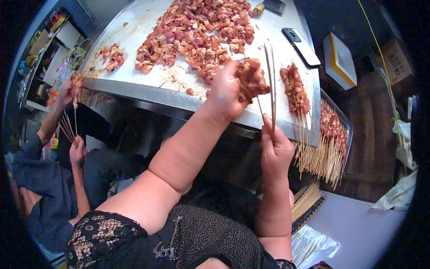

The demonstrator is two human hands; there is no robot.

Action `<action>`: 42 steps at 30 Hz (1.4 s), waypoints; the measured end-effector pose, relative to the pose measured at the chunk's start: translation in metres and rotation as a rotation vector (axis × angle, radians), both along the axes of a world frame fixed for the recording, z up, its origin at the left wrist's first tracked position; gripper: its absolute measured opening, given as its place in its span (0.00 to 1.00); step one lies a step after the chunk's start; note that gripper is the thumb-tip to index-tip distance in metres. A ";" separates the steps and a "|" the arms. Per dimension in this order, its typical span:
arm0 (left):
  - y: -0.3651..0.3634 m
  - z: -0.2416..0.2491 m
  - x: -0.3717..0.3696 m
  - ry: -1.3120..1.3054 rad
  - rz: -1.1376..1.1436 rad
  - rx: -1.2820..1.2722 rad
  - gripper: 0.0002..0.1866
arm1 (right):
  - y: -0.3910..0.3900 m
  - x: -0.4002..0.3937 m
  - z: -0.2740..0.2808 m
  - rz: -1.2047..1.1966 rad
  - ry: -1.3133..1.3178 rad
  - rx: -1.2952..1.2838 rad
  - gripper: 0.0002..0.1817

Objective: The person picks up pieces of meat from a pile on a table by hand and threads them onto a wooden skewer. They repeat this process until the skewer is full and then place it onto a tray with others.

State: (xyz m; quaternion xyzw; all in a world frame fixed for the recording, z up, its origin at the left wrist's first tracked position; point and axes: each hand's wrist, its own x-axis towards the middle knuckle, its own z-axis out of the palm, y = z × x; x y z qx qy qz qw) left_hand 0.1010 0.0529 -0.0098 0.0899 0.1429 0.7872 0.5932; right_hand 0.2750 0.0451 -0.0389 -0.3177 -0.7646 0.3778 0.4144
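Observation:
Raw meat chunks (253, 81) are bunched in my left hand (226, 92), its fingers curled around them above the front edge of the table. My right hand (277, 145) is closed on several thin skewers (273, 96) pointing upward. One skewer from that hand slants up to the underside of the held meat; whether it pierces a chunk is hidden. Behind my left hand spreads a large heap of cut meat (197, 33) on the white tabletop (148, 85). To the right of my hands lie loaded meat skewers (295, 92), sticks hanging over the edge.
A tray (348, 134) of loaded skewers stands at the right. A phone (302, 48) and a blade (274, 6) lie on the table. Bare sticks (307, 199) rest below. At the left, a co-worker's hands (78, 151) hold skewers and meat. A white-yellow box (339, 60) stands beyond.

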 end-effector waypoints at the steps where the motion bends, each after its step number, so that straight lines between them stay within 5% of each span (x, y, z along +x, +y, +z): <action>1: 0.002 -0.005 0.002 -0.017 -0.039 0.067 0.17 | -0.002 0.003 0.005 -0.016 -0.008 -0.133 0.13; 6: 0.004 0.002 0.018 0.014 -0.118 0.065 0.16 | -0.005 0.005 0.017 0.065 0.235 -0.771 0.14; 10: 0.002 -0.001 0.025 0.056 -0.126 0.035 0.18 | -0.005 0.002 0.017 0.092 0.291 -0.872 0.14; 14: 0.005 0.005 0.028 0.534 0.086 -0.063 0.19 | -0.001 0.001 0.018 0.009 0.341 -0.819 0.14; 16: 0.010 0.001 0.006 1.219 0.482 0.015 0.17 | 0.002 0.003 0.018 0.024 0.408 -0.793 0.14; 17: 0.004 0.006 -0.015 1.522 0.618 -0.214 0.16 | 0.002 0.002 0.021 0.009 0.429 -0.797 0.14; 18: 0.002 0.010 -0.028 1.527 0.617 -0.466 0.14 | 0.002 0.003 0.020 0.003 0.430 -0.800 0.14; 19: 0.000 0.008 -0.044 1.598 0.747 -0.412 0.13 | 0.003 0.003 0.018 0.002 0.448 -0.811 0.14; 22: -0.009 0.009 -0.063 1.922 0.613 -0.804 0.13 | 0.004 0.005 0.018 0.013 0.467 -0.816 0.14; 23: -0.007 0.008 -0.061 1.924 0.613 -0.803 0.13 | 0.004 0.005 0.018 0.028 0.463 -0.816 0.14; 25: 0.002 0.005 -0.053 2.338 0.557 -0.925 0.13 | 0.004 0.004 0.017 0.024 0.457 -0.807 0.14; 28: 0.007 0.008 -0.044 2.446 0.517 -0.845 0.12 | 0.004 0.001 0.018 0.014 0.450 -0.795 0.14; 33: 0.000 0.012 -0.045 2.239 0.420 -0.719 0.15 | 0.005 0.003 0.017 0.024 0.455 -0.788 0.14; 35: -0.006 0.019 -0.044 2.049 0.648 -0.607 0.17 | 0.006 0.004 0.018 0.026 0.437 -0.776 0.14; 39: -0.009 0.027 -0.043 2.127 0.777 -0.604 0.19 | 0.008 0.004 0.018 0.029 0.433 -0.766 0.14; 41: -0.004 0.019 -0.044 1.368 0.562 -0.301 0.20 | 0.007 0.003 0.018 0.022 0.387 -0.749 0.14; 42: -0.003 0.019 -0.043 1.369 0.559 -0.301 0.20 | 0.006 0.004 0.018 0.020 0.388 -0.749 0.14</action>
